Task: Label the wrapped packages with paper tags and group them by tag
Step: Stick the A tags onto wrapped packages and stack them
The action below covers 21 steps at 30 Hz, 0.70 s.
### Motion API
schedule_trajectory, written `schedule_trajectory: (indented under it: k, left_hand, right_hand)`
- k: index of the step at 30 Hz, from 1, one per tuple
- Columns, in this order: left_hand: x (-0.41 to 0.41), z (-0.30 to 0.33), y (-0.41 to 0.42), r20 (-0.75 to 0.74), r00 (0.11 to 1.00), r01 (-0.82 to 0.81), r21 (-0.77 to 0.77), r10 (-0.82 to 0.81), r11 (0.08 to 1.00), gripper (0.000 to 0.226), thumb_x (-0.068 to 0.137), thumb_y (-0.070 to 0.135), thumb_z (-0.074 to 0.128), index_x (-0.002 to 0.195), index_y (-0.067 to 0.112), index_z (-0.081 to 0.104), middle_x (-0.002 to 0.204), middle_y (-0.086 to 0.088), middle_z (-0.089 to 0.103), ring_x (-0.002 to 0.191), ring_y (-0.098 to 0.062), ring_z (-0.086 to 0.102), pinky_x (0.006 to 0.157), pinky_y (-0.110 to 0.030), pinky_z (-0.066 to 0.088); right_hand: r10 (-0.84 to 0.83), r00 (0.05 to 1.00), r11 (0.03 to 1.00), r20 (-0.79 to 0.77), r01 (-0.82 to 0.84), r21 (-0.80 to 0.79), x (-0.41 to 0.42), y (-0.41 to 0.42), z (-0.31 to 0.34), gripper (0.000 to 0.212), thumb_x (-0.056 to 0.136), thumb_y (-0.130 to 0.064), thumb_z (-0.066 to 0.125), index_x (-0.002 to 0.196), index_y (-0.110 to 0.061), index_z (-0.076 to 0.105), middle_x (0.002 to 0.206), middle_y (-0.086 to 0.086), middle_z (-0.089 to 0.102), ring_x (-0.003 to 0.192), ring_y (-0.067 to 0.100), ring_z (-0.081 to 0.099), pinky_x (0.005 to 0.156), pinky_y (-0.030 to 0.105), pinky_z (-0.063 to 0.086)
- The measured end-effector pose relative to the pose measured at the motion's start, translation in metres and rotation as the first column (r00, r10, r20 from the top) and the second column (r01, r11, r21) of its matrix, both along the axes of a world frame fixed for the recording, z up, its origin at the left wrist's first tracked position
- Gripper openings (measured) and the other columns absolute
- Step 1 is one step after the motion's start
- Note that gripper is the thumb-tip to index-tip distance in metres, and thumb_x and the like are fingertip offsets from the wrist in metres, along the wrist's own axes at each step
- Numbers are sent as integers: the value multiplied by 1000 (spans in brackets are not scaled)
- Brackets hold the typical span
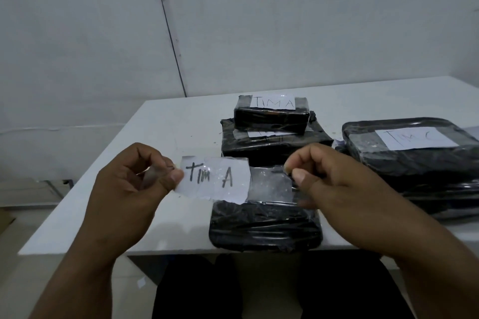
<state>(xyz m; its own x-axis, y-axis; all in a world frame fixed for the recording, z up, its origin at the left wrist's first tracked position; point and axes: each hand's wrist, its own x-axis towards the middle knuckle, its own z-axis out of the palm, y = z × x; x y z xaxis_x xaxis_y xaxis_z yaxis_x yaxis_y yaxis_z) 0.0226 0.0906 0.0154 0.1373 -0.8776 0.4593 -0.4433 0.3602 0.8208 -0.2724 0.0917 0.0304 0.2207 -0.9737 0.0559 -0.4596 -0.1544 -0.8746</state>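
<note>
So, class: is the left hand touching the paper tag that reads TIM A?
Touching. The head view shows the left hand pinching the left edge of the paper tag, thumb lying on the paper.

I see a white counter point(166, 122) set against a pale, scuffed wall point(285, 21). A thin dark cable point(169, 33) runs diagonally down the wall. Light floor point(26, 292) shows at lower left, below the counter edge.

Dim, flat, soft-focus view; wide-angle bending at edges, glare on plastic wrap.
</note>
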Motion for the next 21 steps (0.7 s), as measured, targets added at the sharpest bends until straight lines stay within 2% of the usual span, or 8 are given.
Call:
schedule_trajectory:
  k: [3, 5, 7, 10, 12, 16, 18, 21]
  left_hand:
    - [-5, -5, 4, -54, 998, -24, 45, 26, 999, 25, 71, 26, 87, 75, 31, 62, 85, 3, 75, 74, -13, 66, 75, -37, 52]
    - [-10, -8, 6, -89, 995, -32, 78, 39, 996, 19, 71, 28, 81, 75, 30, 62, 85, 2, 75, 69, -11, 64, 76, -36, 51]
    - [-15, -11, 6, -121, 991, -42, 89, 53, 995, 19, 72, 25, 80, 76, 26, 61, 86, 0, 75, 68, -11, 64, 76, -34, 51]
    - [-21, -12, 6, -152, 987, -40, 112, 57, 993, 21, 75, 17, 82, 77, 23, 61, 85, -1, 75, 69, -12, 64, 74, -34, 55]
    - [-26, -13, 7, -175, 983, -29, 128, 51, 991, 21, 72, 22, 81, 79, 20, 62, 85, -2, 76, 66, -13, 64, 68, -30, 57]
    - [-35, -17, 5, -235, 969, -26, 180, 69, 983, 25, 78, 30, 75, 85, 10, 62, 85, -3, 77, 70, -17, 71, 64, -27, 57]
    - [-41, -18, 4, -250, 965, -28, 216, 83, 976, 24, 89, 30, 68, 87, 6, 64, 87, -2, 79, 81, -18, 76, 67, -27, 57]
    - [-47, -21, 2, -227, 964, -75, 260, 136, 963, 23, 97, 28, 64, 86, 8, 68, 88, 4, 80, 84, -10, 77, 80, -37, 56]
  right_hand:
    - [-54, 956, 993, 287, 21, 117, 4, 1, -2, 8, 89, -39, 69, 89, -33, 74, 85, -7, 71, 89, 18, 72, 82, 40, 64]
    - [-72, 924, 988, 377, 14, 157, 6, 2, -4, 27, 71, -49, 76, 84, -25, 75, 80, -3, 70, 83, 17, 72, 81, 41, 64]
    - [-95, 913, 986, 397, 33, 162, 7, 4, -5, 35, 66, -46, 80, 85, -18, 73, 78, -2, 69, 77, 15, 69, 81, 45, 64]
    - [-149, 878, 983, 455, 82, 164, 5, 4, -9, 23, 73, -30, 81, 80, -13, 69, 73, 3, 66, 71, 18, 67, 79, 51, 64]
    - [-180, 855, 980, 487, 111, 168, 3, 3, -11, 17, 76, -21, 81, 79, -12, 67, 74, 9, 64, 68, 21, 68, 77, 52, 64]
    - [-239, 819, 970, 521, 179, 163, -3, 2, -15, 16, 74, -18, 82, 79, -13, 68, 77, 11, 56, 67, 19, 63, 69, 45, 63]
    - [-268, 810, 963, 521, 216, 159, -7, 3, -18, 17, 72, -20, 83, 79, -13, 69, 79, 12, 54, 66, 18, 62, 67, 43, 63]
    - [-299, 807, 954, 509, 235, 188, -9, 6, -24, 19, 70, -19, 85, 80, -14, 69, 77, 13, 57, 65, 19, 65, 66, 44, 63]
